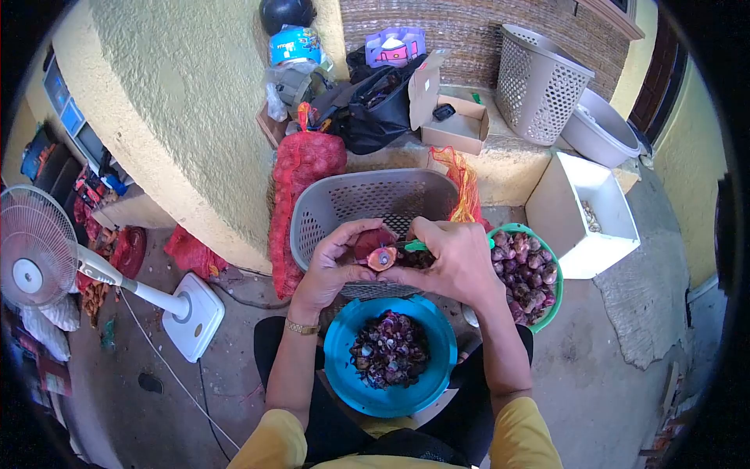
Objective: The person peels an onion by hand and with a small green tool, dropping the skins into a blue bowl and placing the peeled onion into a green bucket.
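Observation:
My left hand (337, 262) is closed round a red onion (373, 246), whose pale cut end faces me. My right hand (455, 258) grips a small knife with a green handle (492, 243), its blade side close to the onion. Both hands are above the near rim of a grey perforated basket (312, 207). Below them, between my knees, a blue basin (338, 356) holds dark onion peelings and cut ends (391, 350). To the right, a green basin (559, 291) is full of red onions (525, 270).
Red mesh sacks of onions (312, 156) stand behind left. A white fan (187, 313) is at the left, its cord on the floor. A white box (562, 242), tall grey basket (539, 86) and grey tub (605, 137) are at right. An open carton (461, 133) sits on the ledge.

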The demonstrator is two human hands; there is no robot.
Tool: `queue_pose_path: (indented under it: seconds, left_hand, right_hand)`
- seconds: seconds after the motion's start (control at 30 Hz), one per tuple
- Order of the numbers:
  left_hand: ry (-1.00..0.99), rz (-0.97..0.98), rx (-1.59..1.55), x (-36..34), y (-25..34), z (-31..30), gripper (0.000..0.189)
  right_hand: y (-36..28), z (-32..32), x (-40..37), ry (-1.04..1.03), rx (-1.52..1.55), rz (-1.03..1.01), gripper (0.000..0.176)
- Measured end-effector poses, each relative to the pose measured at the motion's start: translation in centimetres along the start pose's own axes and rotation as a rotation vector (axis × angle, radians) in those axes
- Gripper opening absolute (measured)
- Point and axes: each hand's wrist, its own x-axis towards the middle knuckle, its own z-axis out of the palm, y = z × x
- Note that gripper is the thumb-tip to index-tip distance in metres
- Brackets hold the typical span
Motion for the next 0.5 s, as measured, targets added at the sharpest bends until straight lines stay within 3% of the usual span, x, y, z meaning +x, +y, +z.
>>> queue_pose_path:
  seconds: [0.5]
  left_hand:
    - [0.035, 0.054, -0.016, -0.58, 0.84, -0.72, 0.073]
  right_hand:
    - [-0.86, 0.84, 0.86, 0.021, -0.014, -0.027, 0.053]
